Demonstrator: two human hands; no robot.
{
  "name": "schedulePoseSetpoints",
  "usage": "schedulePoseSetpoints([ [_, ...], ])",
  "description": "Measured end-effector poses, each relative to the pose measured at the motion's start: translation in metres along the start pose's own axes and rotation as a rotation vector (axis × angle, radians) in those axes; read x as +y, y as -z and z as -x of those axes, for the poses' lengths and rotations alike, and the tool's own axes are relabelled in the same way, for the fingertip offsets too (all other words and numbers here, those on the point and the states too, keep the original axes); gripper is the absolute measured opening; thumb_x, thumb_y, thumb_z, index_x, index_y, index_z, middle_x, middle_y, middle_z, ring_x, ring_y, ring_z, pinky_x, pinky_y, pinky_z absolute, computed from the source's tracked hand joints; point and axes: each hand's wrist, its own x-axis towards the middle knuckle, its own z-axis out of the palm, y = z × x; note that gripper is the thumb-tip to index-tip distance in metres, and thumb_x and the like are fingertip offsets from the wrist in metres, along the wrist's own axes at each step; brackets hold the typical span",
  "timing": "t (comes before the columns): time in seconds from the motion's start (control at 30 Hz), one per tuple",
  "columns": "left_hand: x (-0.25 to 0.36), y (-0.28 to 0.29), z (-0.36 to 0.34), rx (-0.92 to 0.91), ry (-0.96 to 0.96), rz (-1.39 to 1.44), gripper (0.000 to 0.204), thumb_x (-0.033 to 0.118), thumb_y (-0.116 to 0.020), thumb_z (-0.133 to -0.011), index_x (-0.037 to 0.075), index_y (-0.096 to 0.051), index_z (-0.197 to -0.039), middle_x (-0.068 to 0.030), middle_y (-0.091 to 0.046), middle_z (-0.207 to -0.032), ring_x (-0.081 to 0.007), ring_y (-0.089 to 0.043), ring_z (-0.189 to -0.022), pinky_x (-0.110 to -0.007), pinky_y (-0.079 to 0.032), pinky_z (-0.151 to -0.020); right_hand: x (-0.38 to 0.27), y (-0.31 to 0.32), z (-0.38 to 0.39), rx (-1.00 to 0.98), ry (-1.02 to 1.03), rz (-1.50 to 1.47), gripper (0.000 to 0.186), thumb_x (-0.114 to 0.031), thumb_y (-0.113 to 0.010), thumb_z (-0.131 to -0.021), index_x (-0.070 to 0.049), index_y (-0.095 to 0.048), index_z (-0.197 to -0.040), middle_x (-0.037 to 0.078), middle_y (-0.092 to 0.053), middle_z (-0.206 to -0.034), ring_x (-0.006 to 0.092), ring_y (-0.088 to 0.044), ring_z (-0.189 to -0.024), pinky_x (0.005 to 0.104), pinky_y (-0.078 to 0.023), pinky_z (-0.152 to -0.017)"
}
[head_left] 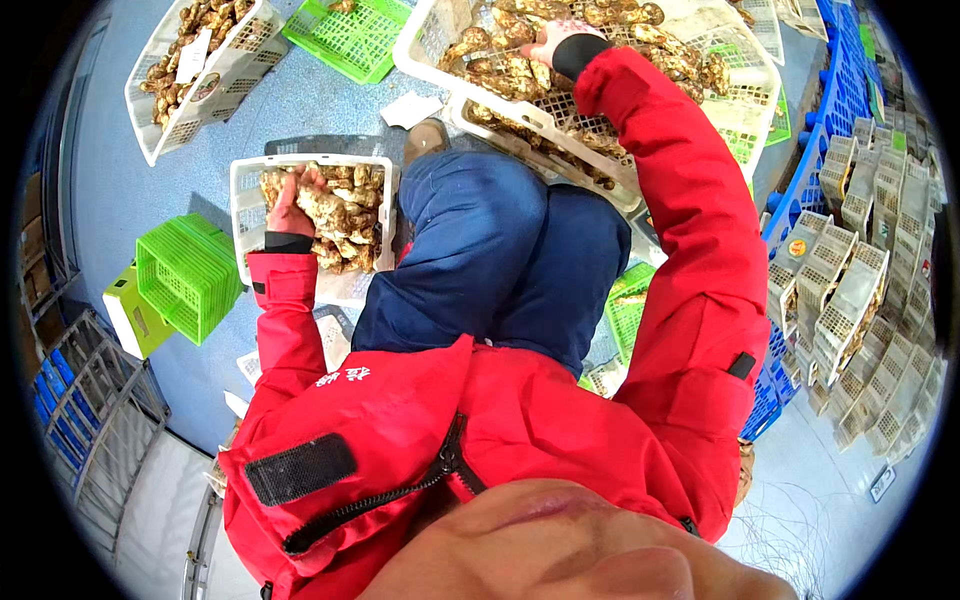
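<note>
My left hand (291,208) is closed on a pale, dirt-flecked mushroom (322,200) in a white crate (242,207) of similar mushrooms, left of my knees. My right hand (548,42) reaches into a larger white crate (420,40) at the top, where brown and cream mushrooms (620,14) lie on mesh. Its fingers curve down among them, closed on something I cannot make out. A second white crate (610,200) with mushrooms sits beneath that one.
Another mushroom crate (160,135) stands upper left. A green basket (340,40) lies at the top, a stack of green baskets (190,270) at the left. Blue plastic pallets (810,150) and piled white crates (850,300) line the right. A metal rack (95,390) stands lower left.
</note>
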Motion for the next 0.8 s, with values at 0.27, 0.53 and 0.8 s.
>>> schedulePoseSetpoints([
  [0.27,-0.024,0.177,0.018,0.939,0.171,-0.618,0.052,0.029,-0.058,-0.076,0.002,-0.038,-0.116,-0.0088,-0.049,-0.109,-0.0235,-0.047,-0.097,-0.038,-0.039,-0.081,-0.004,0.011,-0.009,-0.341,-0.111,-0.064,0.055,-0.058,-0.048,-0.068,-0.005,-0.062,-0.067,0.015,-0.060,-0.070,0.0272,-0.058,-0.069,0.0369,-0.045,-0.067],
  [0.53,0.016,-0.050,-0.009,-0.027,-0.092,-0.319,0.032,0.021,-0.045,-0.084,0.001,-0.045,-0.108,-0.0121,-0.051,-0.104,-0.0209,-0.052,-0.093,-0.033,-0.043,-0.078,0.042,0.042,0.027,-0.295,-0.241,-1.111,0.033,-0.032,-0.053,-0.074,-0.004,-0.059,-0.092,0.006,-0.060,-0.066,0.0119,-0.053,-0.050,0.0236,-0.041,-0.044],
  [0.8,0.000,-0.249,0.001,-0.383,0.233,-0.216,0.048,0.032,-0.049,-0.082,0.002,-0.036,-0.118,-0.0128,-0.054,-0.102,-0.0188,-0.056,-0.081,-0.027,-0.046,-0.066,-0.044,0.117,0.111,-0.246,0.145,-1.772,0.045,-0.019,-0.052,-0.079,0.001,-0.038,-0.118,0.012,-0.057,-0.086,0.0191,-0.058,-0.075,0.0260,-0.046,-0.063],
])
